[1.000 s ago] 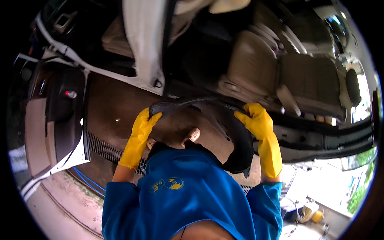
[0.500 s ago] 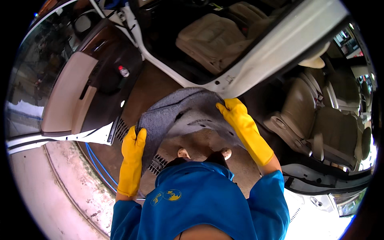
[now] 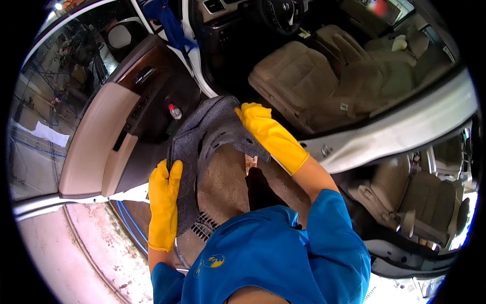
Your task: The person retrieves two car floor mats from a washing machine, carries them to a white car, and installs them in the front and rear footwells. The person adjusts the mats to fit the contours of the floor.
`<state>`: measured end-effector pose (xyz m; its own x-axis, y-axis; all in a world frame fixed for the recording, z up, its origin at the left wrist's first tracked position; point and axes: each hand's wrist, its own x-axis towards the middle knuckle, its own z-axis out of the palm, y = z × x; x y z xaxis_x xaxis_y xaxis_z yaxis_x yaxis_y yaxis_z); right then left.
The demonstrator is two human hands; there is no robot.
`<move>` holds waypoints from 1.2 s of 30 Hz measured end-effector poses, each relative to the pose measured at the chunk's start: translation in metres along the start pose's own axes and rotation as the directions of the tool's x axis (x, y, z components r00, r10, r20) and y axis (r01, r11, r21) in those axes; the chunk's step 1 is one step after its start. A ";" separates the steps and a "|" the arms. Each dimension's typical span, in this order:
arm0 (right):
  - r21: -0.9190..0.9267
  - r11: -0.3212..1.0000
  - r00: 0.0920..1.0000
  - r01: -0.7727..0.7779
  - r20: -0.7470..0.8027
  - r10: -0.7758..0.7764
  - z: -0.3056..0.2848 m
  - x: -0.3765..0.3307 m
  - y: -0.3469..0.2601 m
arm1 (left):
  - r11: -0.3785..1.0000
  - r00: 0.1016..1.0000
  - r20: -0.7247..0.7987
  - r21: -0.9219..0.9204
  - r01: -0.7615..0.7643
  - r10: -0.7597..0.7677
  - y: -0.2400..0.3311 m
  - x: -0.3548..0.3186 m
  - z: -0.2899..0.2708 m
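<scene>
A dark grey car floor mat [image 3: 202, 126], curved and bent, is held up in front of me between both hands. My left hand [image 3: 164, 190], in a long yellow rubber glove, grips its left edge with the thumb on the near side. My right hand [image 3: 253, 119], gloved the same way, is closed on its upper right edge. Several small holes show in the mat's underside. The fingers behind the mat are hidden. Just past it is the open front doorway of a white car, with a beige front seat [image 3: 296, 71] inside.
The open front door [image 3: 101, 142] stands to the left, with a small red-capped bottle [image 3: 175, 111] in its pocket. A white door pillar [image 3: 395, 137] runs along the right. Rear seats [image 3: 405, 197] lie beyond it. A floor drain grate [image 3: 204, 225] and blue hose [image 3: 130, 223] are below.
I have turned and stepped closer to the front doorway. The mat has swung left with both hands, and the steering wheel and more of the front seats now show.
</scene>
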<state>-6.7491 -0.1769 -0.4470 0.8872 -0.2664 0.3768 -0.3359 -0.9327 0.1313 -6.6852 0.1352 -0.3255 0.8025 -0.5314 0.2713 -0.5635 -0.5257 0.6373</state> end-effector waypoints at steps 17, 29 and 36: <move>0.705 0.580 0.900 -0.409 0.208 0.383 0.200 0.303 0.170 | 0.968 0.966 0.068 0.005 -0.252 0.251 0.032 0.286 0.156; 0.552 0.725 0.910 -0.412 0.214 0.355 0.261 0.343 0.262 | 0.985 0.993 0.119 -0.172 0.029 -0.009 -0.023 0.380 0.229; 0.503 0.751 0.893 -0.428 0.109 0.436 0.308 0.313 0.290 | 0.959 0.944 0.302 -0.202 0.199 -0.133 -0.021 0.424 0.251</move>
<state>-6.4717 -0.6056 -0.5740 0.6805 -0.6713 0.2938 -0.4725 -0.7084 -0.5243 -6.3824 -0.2461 -0.4052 0.7733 -0.6324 -0.0459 -0.3408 -0.4757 0.8109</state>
